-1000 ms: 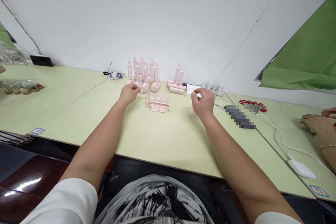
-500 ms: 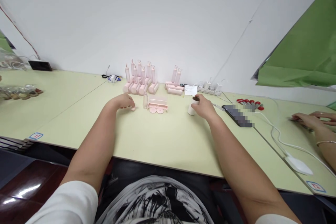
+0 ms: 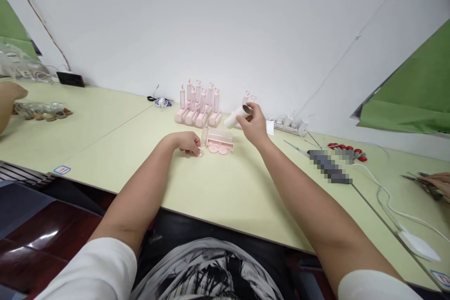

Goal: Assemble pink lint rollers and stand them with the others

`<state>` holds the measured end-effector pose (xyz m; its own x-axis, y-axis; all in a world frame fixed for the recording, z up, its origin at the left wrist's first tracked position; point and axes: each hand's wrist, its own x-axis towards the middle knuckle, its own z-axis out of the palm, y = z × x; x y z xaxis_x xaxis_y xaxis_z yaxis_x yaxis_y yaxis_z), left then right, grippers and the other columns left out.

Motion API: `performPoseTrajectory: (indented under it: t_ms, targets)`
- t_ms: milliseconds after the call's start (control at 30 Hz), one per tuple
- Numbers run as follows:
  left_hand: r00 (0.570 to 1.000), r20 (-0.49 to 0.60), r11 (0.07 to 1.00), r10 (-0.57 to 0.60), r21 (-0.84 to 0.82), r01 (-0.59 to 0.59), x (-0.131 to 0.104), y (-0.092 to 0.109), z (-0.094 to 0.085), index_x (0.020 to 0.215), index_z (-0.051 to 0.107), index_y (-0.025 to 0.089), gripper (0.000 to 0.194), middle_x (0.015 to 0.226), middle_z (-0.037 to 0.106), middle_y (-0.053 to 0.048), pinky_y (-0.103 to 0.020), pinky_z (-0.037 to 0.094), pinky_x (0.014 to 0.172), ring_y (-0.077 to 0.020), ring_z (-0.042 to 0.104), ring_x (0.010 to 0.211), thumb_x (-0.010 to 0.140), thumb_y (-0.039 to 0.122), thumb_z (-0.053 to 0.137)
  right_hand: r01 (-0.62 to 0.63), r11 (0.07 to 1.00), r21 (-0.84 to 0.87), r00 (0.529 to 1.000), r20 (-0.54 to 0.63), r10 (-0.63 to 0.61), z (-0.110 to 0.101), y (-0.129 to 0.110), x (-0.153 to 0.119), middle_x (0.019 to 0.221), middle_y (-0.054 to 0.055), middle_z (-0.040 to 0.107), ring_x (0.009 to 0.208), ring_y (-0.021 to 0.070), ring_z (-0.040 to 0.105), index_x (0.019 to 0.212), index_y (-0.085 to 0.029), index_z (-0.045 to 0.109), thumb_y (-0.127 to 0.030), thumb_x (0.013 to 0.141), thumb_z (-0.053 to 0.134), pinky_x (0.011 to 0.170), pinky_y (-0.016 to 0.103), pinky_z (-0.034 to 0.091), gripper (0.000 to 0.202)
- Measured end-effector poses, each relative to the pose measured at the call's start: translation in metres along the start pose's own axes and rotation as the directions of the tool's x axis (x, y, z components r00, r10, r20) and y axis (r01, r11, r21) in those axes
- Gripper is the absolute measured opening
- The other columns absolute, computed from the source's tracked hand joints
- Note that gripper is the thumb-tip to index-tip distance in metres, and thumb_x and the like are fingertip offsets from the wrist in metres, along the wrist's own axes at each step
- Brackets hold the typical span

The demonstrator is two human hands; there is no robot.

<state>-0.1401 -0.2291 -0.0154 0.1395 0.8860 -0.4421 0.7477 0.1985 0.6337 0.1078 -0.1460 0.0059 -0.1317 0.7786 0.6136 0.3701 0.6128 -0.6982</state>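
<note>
Held in the fingers of the right hand (image 3: 255, 124) is a white roll (image 3: 236, 116) with a dark brown end. Just beside the left hand (image 3: 186, 143) stand a pale pink clear-walled rack (image 3: 220, 138) and pink discs (image 3: 217, 149). Beyond the fingers, the rollers (image 3: 198, 105) are all pale pink. The tabletop (image 3: 225, 187) is light yellow-green, the wall (image 3: 211, 23) white, the hanging cloth (image 3: 415, 93) bright green. Right of the fingers lie red-handled tools (image 3: 346, 152) and a white cable (image 3: 390, 206). The shirt (image 3: 207, 272) is white with black streaks.
</note>
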Motion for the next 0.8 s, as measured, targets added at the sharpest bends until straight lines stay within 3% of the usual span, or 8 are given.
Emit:
performPoseTrajectory:
  t_ms: [167, 333, 533, 800]
  targets:
    - [0.999, 0.035, 0.998, -0.017, 0.059, 0.015, -0.001, 0.001, 0.0, 0.064, 0.059, 0.019, 0.043, 0.06, 0.063, 0.001, -0.024, 0.032, 0.049, -0.0146, 0.06, 0.053, 0.043, 0.042, 0.089, 0.037, 0.999, 0.003, 0.96, 0.276, -0.036, 0.06, -0.011, 0.034, 0.107, 0.008, 0.068, 0.083, 0.0197, 0.062, 0.128, -0.021, 0.053, -0.03, 0.073, 0.067, 0.085, 0.038, 0.049, 0.057]
    - [0.999, 0.032, 0.992, -0.018, 0.126, 0.014, 0.001, -0.001, -0.001, 0.059, 0.062, 0.02, 0.036, 0.053, 0.058, 0.001, -0.026, 0.032, 0.05, -0.0149, 0.053, 0.05, 0.045, 0.042, 0.086, 0.039, 0.998, -0.055, 0.889, 0.459, -0.01, 0.09, -0.001, 0.045, 0.109, 0.007, 0.068, 0.085, 0.0184, 0.06, 0.121, -0.019, 0.06, -0.024, 0.071, 0.067, 0.084, 0.035, 0.049, 0.05]
    - [1.0, -0.015, 0.972, 0.013, 0.234, -0.009, 0.01, 0.008, 0.009, 0.047, 0.057, 0.019, 0.031, 0.046, 0.054, 0.001, -0.029, 0.035, 0.055, -0.0146, 0.046, 0.048, 0.047, 0.033, 0.084, 0.055, 0.995, -0.079, 0.815, 0.579, 0.001, 0.102, 0.006, 0.042, 0.104, 0.007, 0.069, 0.087, 0.0199, 0.06, 0.113, -0.016, 0.065, -0.017, 0.065, 0.071, 0.083, 0.036, 0.05, 0.049]
    - [0.996, -0.068, 0.969, 0.063, 0.245, -0.044, 0.012, 0.009, 0.015, 0.05, 0.055, 0.02, 0.026, 0.046, 0.053, 0.002, -0.029, 0.037, 0.056, -0.0142, 0.046, 0.046, 0.054, 0.03, 0.078, 0.077, 0.992, -0.102, 0.762, 0.647, 0.008, 0.089, -0.002, 0.037, 0.118, 0.011, 0.067, 0.092, 0.0211, 0.062, 0.121, -0.015, 0.062, -0.01, 0.064, 0.068, 0.086, 0.038, 0.051, 0.057]
